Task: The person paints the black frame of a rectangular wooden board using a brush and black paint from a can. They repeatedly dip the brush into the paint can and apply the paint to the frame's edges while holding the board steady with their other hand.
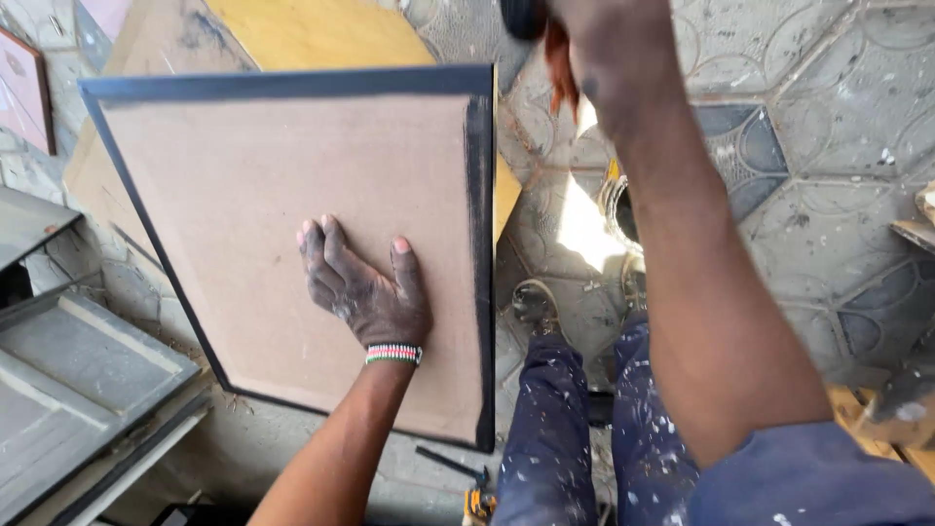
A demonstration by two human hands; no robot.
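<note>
We look down on a floor [838, 127] of grey patterned tiles, spattered with paint, and on it, propped across a sheet of yellow plywood [312, 29], lies the biggest thing we are working on: a brown board [253, 195] with a black painted border along its edges. The right border is wide and smeary, the others thin. To the left sits a stack of grey panels [78, 380].

Our left hand [365, 282] lies flat on the lower middle of the board, fingers spread and pressed down, holding nothing, only pinning the board in place. A beaded wristband [393, 354] circles that wrist. Our right hand [604, 49] is raised near the top of the view, just beyond the board's top right corner; its fingers seem closed around a dark object with something orange beneath it, but most of it is cut off, so we cannot tell what it is.

Below the right arm stands a small tin [616, 209], near our shoes and paint-flecked trousers [555, 419].

We judge the wet black edge the main risk: the left palm could slide into it and smudge it, or the board could shift on the plywood if our pressure eases
</note>
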